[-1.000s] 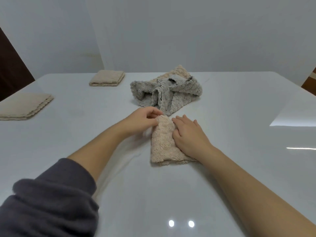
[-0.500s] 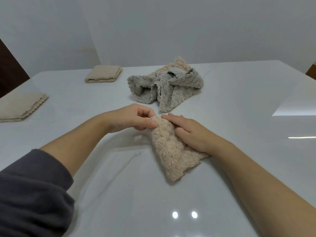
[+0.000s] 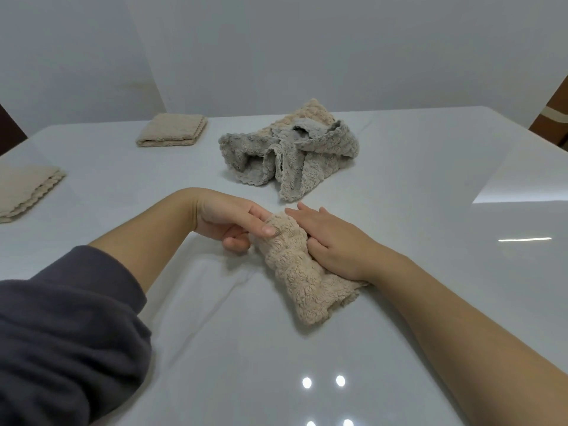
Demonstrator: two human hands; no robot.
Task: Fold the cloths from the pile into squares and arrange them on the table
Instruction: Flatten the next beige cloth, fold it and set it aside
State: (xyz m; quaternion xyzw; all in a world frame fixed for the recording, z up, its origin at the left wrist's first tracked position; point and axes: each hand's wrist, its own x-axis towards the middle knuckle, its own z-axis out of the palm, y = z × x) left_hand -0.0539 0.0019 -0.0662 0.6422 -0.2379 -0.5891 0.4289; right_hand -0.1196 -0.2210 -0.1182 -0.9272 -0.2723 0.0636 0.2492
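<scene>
1. The beige fluffy cloth (image 3: pixel 295 272), doubled into a narrow strip, lay on the glossy white counter (image 3: pixel 215 348) directly under the fingers. It slanted from the left fingertips back toward the person's right forearm.
2. The left hand (image 3: pixel 221 219) pinched the strip's far end between forefinger and thumb. The right hand (image 3: pixel 338 244) lay flat along the strip's right side, its fingers (image 3: pixel 310 216) straight and pressing, grasping nothing.
3. The step in hand looked to be the closing fold, halving the strip into a square. Done well, the pinched end would travel low over the cloth to the near end, with the flat right fingers acting as the hinge across the middle.
4. The cloth looked thick and springy, so its layers would probably creep. It would be wise to match the corners before letting go, then smooth outward from the crease with a flat palm.
5. The strip sat askew to the counter's edge. Turning it square under the right fingers first would likely make the corners easier to match.
6. The crumpled pile of grey and beige cloths (image 3: pixel 292 152) sat just beyond the fingertips, apart from the strip, so the lifted end should stay clear of its trailing grey edge.
7. Two folded beige squares lay well to the left of the left fingers: one far off (image 3: pixel 172 130), one nearer at the counter's left side (image 3: pixel 24 189). The new square seemed to belong in line with them.
</scene>
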